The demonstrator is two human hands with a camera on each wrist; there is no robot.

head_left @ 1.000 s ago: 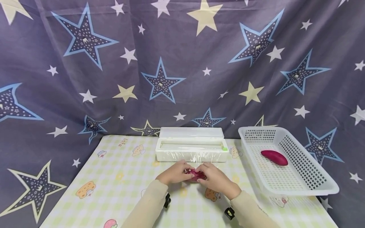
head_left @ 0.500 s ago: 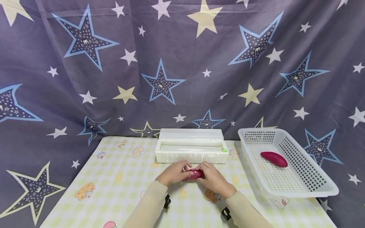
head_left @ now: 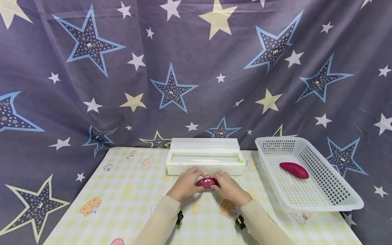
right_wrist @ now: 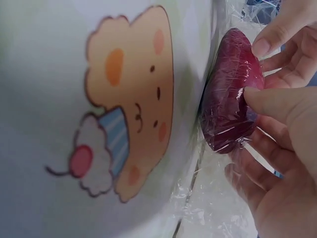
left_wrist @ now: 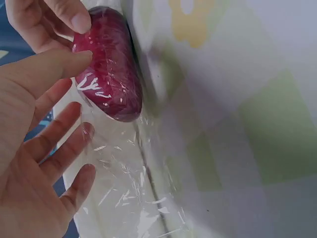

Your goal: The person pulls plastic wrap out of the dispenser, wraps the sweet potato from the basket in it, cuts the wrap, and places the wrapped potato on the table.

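Observation:
A purple-red sweet potato [head_left: 207, 183] lies crosswise between my hands at the middle of the table, in front of a white cling film box [head_left: 205, 168]. Shiny clear film covers its skin. My left hand [head_left: 185, 185] holds its left end between thumb and fingers, the other fingers spread. At the right end, my right hand [head_left: 229, 187] grips it the same way. Loose wrinkled cling film [left_wrist: 124, 183] trails beside the sweet potato in the left wrist view. The right wrist view shows the wrapped sweet potato [right_wrist: 230, 94] close over the cloth.
The box's lid [head_left: 205, 143] stands raised at the back, with a green slider [head_left: 241, 161] at the box's right end. A white plastic basket [head_left: 324, 207] on the right holds another sweet potato [head_left: 294, 170]. A starred curtain [head_left: 196, 68] hangs behind the checked tablecloth [head_left: 122, 194].
The sweet potato has turned under my hands and more of its glossy wrapped side shows between them. Both hands have shifted slightly toward the box, the right one also leftward.

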